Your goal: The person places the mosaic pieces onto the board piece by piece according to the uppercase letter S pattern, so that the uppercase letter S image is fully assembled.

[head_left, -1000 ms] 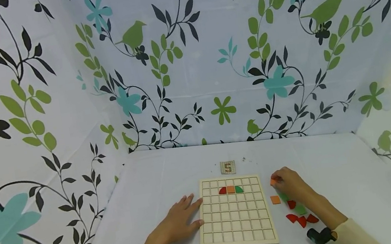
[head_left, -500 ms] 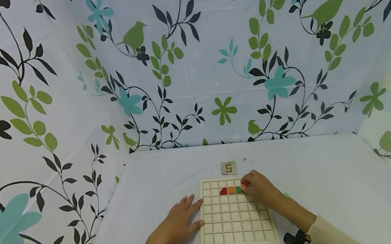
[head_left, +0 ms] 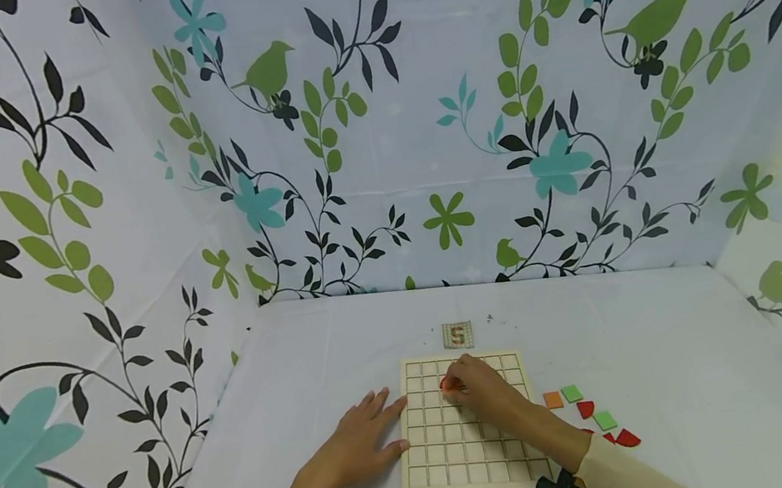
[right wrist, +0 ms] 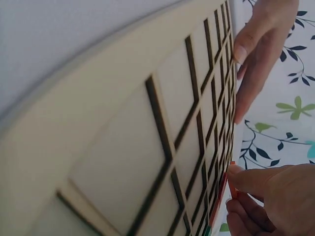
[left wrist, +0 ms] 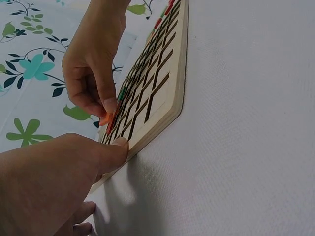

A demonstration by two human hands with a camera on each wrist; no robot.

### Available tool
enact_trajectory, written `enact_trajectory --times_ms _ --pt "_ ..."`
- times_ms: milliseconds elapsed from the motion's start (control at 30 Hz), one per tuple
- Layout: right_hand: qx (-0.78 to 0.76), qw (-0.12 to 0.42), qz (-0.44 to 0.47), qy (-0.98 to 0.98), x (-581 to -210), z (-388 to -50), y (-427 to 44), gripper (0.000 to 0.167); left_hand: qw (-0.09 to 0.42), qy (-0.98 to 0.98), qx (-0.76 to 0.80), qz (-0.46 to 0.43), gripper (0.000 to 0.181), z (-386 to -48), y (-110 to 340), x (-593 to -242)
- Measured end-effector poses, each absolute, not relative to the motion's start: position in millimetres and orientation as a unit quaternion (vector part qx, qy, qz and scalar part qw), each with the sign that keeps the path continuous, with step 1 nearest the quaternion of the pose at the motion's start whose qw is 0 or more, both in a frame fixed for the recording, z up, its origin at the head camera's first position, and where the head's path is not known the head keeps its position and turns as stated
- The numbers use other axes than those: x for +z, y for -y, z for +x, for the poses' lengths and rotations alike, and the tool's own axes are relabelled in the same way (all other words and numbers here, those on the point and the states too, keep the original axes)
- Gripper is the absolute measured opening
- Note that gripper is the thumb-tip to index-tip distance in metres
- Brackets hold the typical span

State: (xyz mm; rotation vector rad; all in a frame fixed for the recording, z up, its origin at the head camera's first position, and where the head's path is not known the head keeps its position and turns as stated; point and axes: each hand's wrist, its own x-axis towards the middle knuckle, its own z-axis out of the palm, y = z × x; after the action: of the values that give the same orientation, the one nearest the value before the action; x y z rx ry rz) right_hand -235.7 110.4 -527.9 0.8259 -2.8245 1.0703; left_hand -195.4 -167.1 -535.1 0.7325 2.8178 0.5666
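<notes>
A light wooden grid board [head_left: 441,456] lies on the white table. My left hand [head_left: 361,441] rests against its left edge, fingers spread; the thumb [left wrist: 115,152] touches the rim in the left wrist view. My right hand [head_left: 488,394] reaches over the upper rows and pinches an orange square tile [left wrist: 105,119] between thumb and fingers, seen too as an orange tile [right wrist: 233,189] in the right wrist view. Close by it, a red quarter-circle tile [head_left: 445,382] sits in the grid. The orange and green tiles to its right in that row are hidden by the hand in the head view.
Right of the board lie loose pieces: an orange square [head_left: 553,399], green squares [head_left: 572,393] and several red quarter-circles [head_left: 627,438], some partly behind the right forearm. A small pattern card [head_left: 458,335] marked with an S-like figure lies beyond the board.
My right hand has picked up an orange square tile from right of the board and carried it left over the grid to the red tile. The left hand has stayed still.
</notes>
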Motion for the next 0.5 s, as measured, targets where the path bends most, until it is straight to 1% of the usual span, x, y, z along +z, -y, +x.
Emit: enact_trajectory --times_ms 233,400,500 --pt "0.284 0.033 0.282 0.916 -532.6 -234.2 -106.4 0.008 0.091 -0.946 0.192 0.246 0.070 -196.0 167.3 -535.3" --pt "0.266 0.044 0.290 0.918 -532.5 -231.3 -105.6 0.002 0.096 -0.946 0.189 0.246 0.069 -195.4 167.0 -534.2" --pt "0.258 0.046 0.294 0.919 -532.7 -229.3 -104.4 0.006 0.095 -0.945 0.189 0.248 0.069 -196.0 167.4 -534.1"
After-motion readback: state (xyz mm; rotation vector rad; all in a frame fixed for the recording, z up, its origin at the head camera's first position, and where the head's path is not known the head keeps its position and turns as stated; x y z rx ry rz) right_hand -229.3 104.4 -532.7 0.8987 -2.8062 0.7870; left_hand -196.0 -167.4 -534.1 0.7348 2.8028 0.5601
